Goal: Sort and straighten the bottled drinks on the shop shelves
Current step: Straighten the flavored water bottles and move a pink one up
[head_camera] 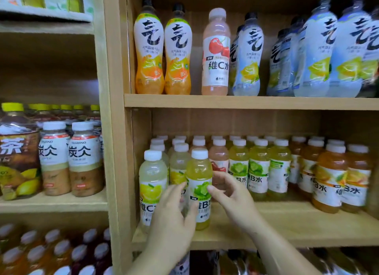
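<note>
A yellow-green bottle with a lime label and white cap [199, 172] stands upright at the front of the middle shelf [307, 229]. My left hand [174, 219] wraps its lower left side. My right hand [231, 196] touches its right side with thumb and fingers spread. A pale lemon bottle [152, 172] stands just to its left. Behind are rows of white-capped lemon, pink, green [258, 170] and orange bottles [330, 178]. On the shelf above stands a pink cherry bottle [215, 53] between orange [149, 49] and pale blue sparkling-water bottles [249, 55].
A wooden upright [114, 131] separates this bay from the left bay, which holds milk-tea bottles [54, 157] and a large lemon-tea bottle [16, 151]. More capped bottles [61, 252] fill the lower left shelf. The front right of the middle shelf is bare wood.
</note>
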